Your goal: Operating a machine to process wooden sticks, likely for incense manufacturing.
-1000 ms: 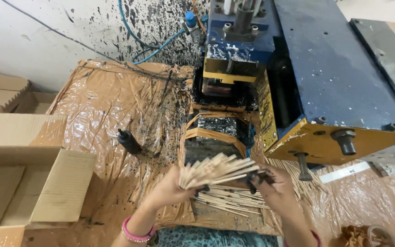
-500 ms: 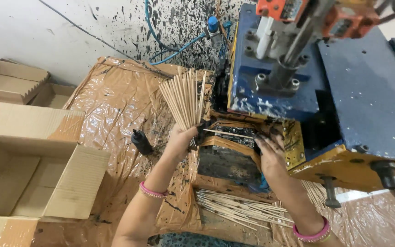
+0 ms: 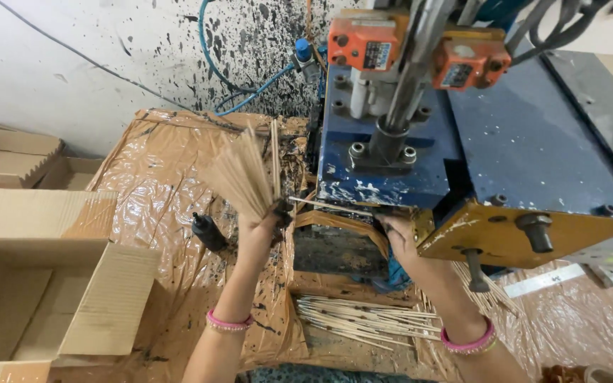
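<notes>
My left hand [image 3: 262,228] grips a fanned bundle of thin pale wooden sticks [image 3: 244,174] left of the blue metal press machine [image 3: 462,149]; my right hand [image 3: 400,234] pinches one stick [image 3: 321,204] at its front.

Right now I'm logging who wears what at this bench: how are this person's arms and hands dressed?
Both forearms are bare, with no sleeves or gloves in view. The left hand has a pink beaded bangle at its wrist. The right hand has a wider pink bangle with a gold-toned edge. No rings or watch can be made out.
</notes>
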